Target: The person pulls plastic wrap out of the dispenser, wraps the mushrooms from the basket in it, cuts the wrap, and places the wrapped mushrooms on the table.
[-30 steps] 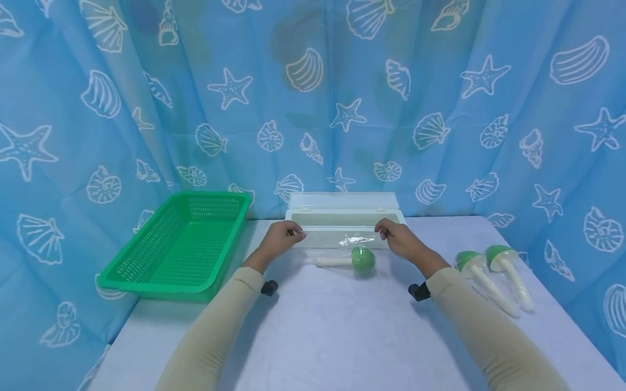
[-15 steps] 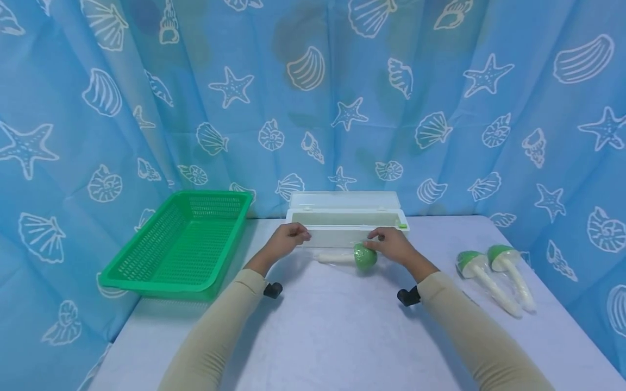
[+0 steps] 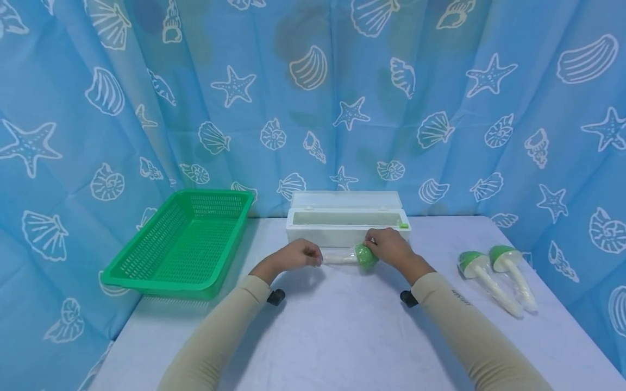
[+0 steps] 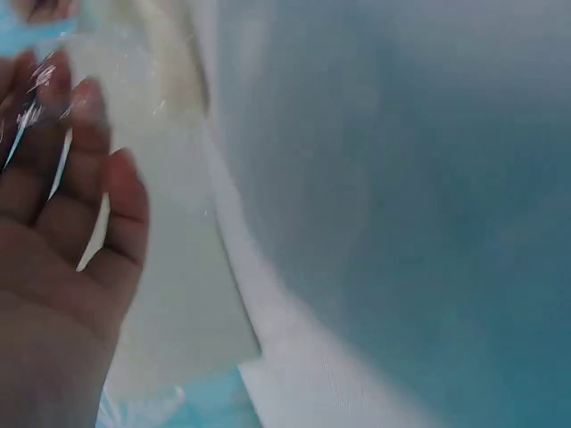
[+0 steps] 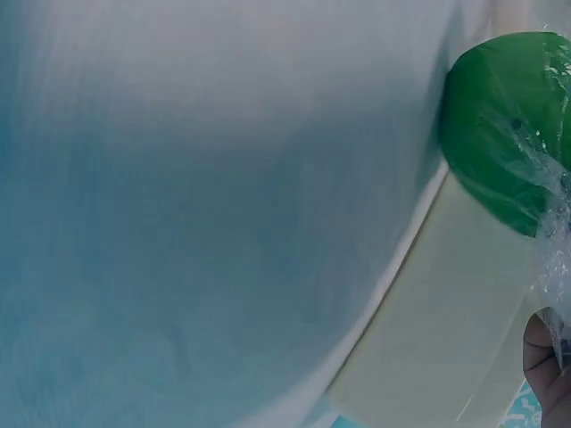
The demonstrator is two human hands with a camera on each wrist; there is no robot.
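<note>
A mushroom-shaped item with a green cap [image 3: 365,257] and a white stem [image 3: 339,258] lies sideways on the table, clear plastic film around it. My left hand [image 3: 295,254] pinches film at the stem's end; in the left wrist view, shiny film [image 4: 40,89] crosses its fingertips. At the cap, my right hand [image 3: 389,246] pinches the film with thumb and fingers. The right wrist view shows crinkled film [image 5: 555,209] running from the cap down to those fingertips. Directly behind is a white film dispenser box [image 3: 332,237], its clear lid [image 3: 346,200] raised.
A green perforated basket [image 3: 195,247] stands at the left. Two film-wrapped green-capped mushroom shapes [image 3: 494,285] lie at the right. A green cutter tab [image 3: 404,226] sits at the box's right end. A blue shell-print curtain [image 3: 293,108] hangs behind the white-covered table.
The film once stretched between my hands before the box now lies around the mushroom shape. My right hand has moved left to the cap, my left hand rightward and nearer to the stem's end.
</note>
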